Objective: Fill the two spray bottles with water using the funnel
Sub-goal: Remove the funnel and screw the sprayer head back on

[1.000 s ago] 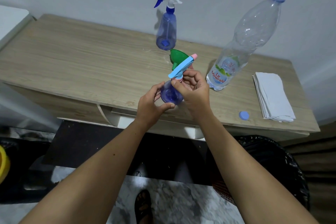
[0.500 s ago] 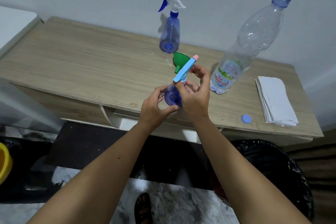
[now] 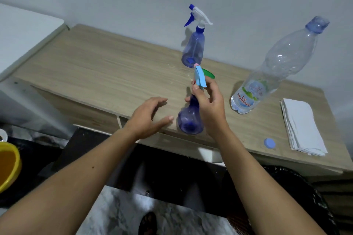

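A small blue spray bottle (image 3: 190, 120) with a light-blue and pink sprayer head (image 3: 199, 77) stands at the table's front edge. My right hand (image 3: 209, 105) grips it at the neck, just under the sprayer head. My left hand (image 3: 148, 116) hovers a little to the bottle's left, fingers spread and holding nothing. A second blue spray bottle (image 3: 193, 49) with a white and blue trigger stands upright near the wall. The green funnel (image 3: 209, 73) lies behind the held bottle, mostly hidden by the sprayer head and my right hand.
A large Le Minerale water bottle (image 3: 271, 74) stands uncapped at the right; its blue cap (image 3: 269, 142) lies near the wooden table's (image 3: 107, 74) front edge. Folded white tissues (image 3: 301, 126) sit far right. A yellow basin (image 3: 8, 164) is on the floor, left.
My left hand has let go of the small bottle's base and moved left. The bottle has come down to the table's front edge, and its sprayer head has swung round in my right hand.
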Available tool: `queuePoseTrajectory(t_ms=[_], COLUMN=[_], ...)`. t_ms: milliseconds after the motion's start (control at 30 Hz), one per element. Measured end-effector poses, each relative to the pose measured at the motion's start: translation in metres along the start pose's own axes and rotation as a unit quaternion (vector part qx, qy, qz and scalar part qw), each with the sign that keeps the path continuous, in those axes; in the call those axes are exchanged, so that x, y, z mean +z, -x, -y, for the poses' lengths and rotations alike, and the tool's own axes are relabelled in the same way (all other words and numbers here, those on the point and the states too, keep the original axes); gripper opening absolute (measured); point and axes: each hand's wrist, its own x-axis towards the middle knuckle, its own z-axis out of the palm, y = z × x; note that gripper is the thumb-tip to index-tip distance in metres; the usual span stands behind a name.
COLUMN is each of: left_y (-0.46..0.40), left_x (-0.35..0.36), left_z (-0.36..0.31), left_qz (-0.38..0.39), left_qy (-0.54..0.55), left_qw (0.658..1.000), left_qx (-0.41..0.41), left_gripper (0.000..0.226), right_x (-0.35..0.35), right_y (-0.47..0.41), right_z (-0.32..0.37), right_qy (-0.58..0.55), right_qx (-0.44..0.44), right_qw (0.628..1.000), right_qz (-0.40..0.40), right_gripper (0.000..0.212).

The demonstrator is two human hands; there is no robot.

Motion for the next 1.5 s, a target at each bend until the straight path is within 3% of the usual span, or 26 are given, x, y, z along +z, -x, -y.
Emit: queuePoseTrajectory(t_ms=[133,367,600,833,1133,1400,1500], left_y=[-0.01,-0.029,-0.04,-0.043,-0.042,-0.041,-0.041], left_x=[-0.027,-0.04,-0.042,-0.041,-0.038,-0.037,-0.036], left_z=[0.026,0.051,0.064,0.066,0.067,0.06,0.061], left_qz=[-0.044,-0.018,-0.012,-0.026,-0.013,-0.018,-0.018], left_qy=[-0.08,-0.169,-0.182,-0.163,-0.197,-0.24,-0.239], left_qw=[0.996,0.985,0.983,0.986,0.98,0.97,0.971], left_qx=[-0.01,0.008,0.021,-0.004,-0.029,-0.021,-0.019], left_gripper=[0.07,0.064,0.061,0.058,0.075,0.072,0.072], right_x=[0.006,0.011,0.011,0.017,0.016,0.012,0.011], right_y=[-0.003,-0.012,-0.026,-0.035,-0.035,-0.035,-0.035], right_z=[-0.003,-0.01,-0.021,-0.024,-0.029,-0.03,-0.03], right_qy=[0.038,0.069,0.07,0.073,0.146,0.164,0.166], right_qx=[0.034,0.092,0.114,0.117,0.108,0.117,0.116], right_qw=[0.997,0.986,0.978,0.977,0.973,0.971,0.972], right_qz=[0.053,0.121,0.16,0.164,0.144,0.129,0.123], right_gripper=[0.026,0.012,0.02,0.03,0.026,0.016,0.026])
